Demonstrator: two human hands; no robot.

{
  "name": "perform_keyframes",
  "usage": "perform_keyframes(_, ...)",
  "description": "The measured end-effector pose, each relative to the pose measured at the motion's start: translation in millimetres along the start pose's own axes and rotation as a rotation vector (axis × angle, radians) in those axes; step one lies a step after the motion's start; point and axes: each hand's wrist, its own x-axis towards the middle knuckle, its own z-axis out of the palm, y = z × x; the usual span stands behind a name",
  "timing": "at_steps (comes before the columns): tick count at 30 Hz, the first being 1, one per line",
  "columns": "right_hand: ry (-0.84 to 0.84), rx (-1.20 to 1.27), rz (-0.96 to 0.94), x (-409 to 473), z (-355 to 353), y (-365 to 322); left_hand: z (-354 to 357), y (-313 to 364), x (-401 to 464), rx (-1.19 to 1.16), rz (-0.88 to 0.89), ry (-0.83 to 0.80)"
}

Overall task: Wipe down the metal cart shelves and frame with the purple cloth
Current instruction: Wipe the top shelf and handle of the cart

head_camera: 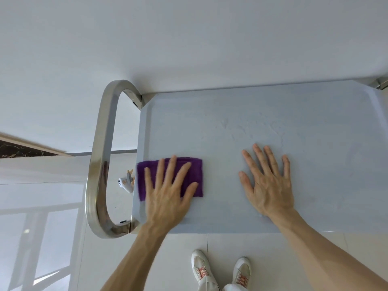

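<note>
The metal cart's top shelf (262, 114) fills the middle and right of the head view, pale grey and flat with a raised rim. A folded purple cloth (194, 171) lies near the shelf's left edge. My left hand (168, 192) presses flat on the cloth with fingers spread, covering its lower middle. My right hand (267, 185) rests flat on the bare shelf to the right, fingers apart, holding nothing. The cart's curved steel handle (98, 164) loops out from the left end of the shelf.
A white wall stands right behind the cart's far edge. The glossy tiled floor (52, 196) lies to the left and below, with a dark marble strip (21, 150) at the far left. My white shoes (201, 269) stand at the cart's near edge. A small white object (125, 184) shows below through the handle.
</note>
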Motion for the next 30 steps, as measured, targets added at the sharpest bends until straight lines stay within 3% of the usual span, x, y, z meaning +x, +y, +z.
perform_keyframes(4, 0.05, 0.003, -0.011, 0.6, 4.0, 0.8, -9.9, -31.3, 51.6, -0.005, -0.174, -0.059)
perform_keyframes(8, 0.073, 0.008, -0.017, 0.1, 4.6, 2.8, -14.0, -0.7, 111.8, -0.04, -0.211, -0.06)
perform_keyframes(14, 0.017, 0.002, -0.002, 0.9, -0.2, 1.5, -7.5, 78.6, 103.8, -0.057, 0.082, -0.054)
perform_keyframes(18, 0.005, 0.015, 0.004, 1.6, 0.6, 2.5, -4.3, 40.1, 63.7, -0.007, 0.184, -0.04)
perform_keyframes(24, 0.028, 0.036, -0.002, 2.0, 1.6, 2.3, -22.9, -31.7, 124.1, 0.0, -0.085, -0.054)
perform_keyframes(28, 0.05, 0.048, -0.008, 2.5, 4.3, 3.3, -23.7, 3.9, 195.4, -0.089, -0.285, -0.032)
perform_keyframes(30, 0.055, 0.052, -0.013, 1.7, 4.3, 3.5, -22.3, 37.5, 208.8, -0.099, -0.252, -0.044)
